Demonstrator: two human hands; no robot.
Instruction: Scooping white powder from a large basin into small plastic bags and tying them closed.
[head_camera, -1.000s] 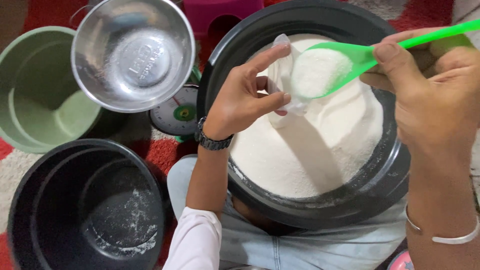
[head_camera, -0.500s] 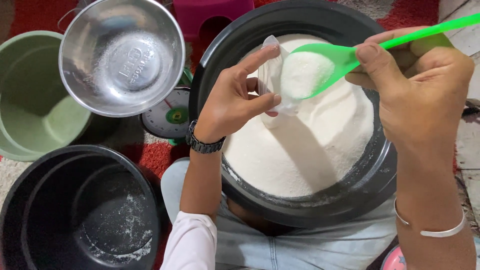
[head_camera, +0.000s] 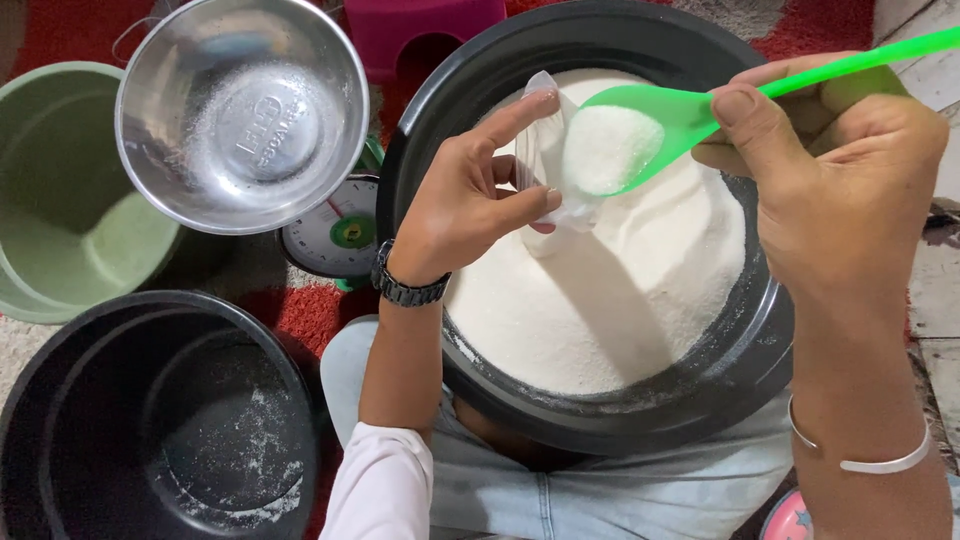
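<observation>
- Bag (head_camera: 548, 150): small clear plastic one, held open over the big black basin (head_camera: 760, 330), mouth up against the spoon.
- Spoon (head_camera: 640, 135): green, heaped with white powder (head_camera: 600, 300); bowl now tipped to the bag mouth, closer in than a second ago. We read that as the load about to go in.
- Our left hand (head_camera: 470, 205): fingers pinched on the bag rim, thumb and forefinger spreading it.
- Our right hand (head_camera: 830, 190): fist clamped round the spoon handle.
- Basin sits on our lap, mostly full.
- Left of it: scale (head_camera: 335, 235), steel bowl (head_camera: 240, 110) above it, green tub (head_camera: 60, 200), empty black basin (head_camera: 150, 420) with powder traces.
</observation>
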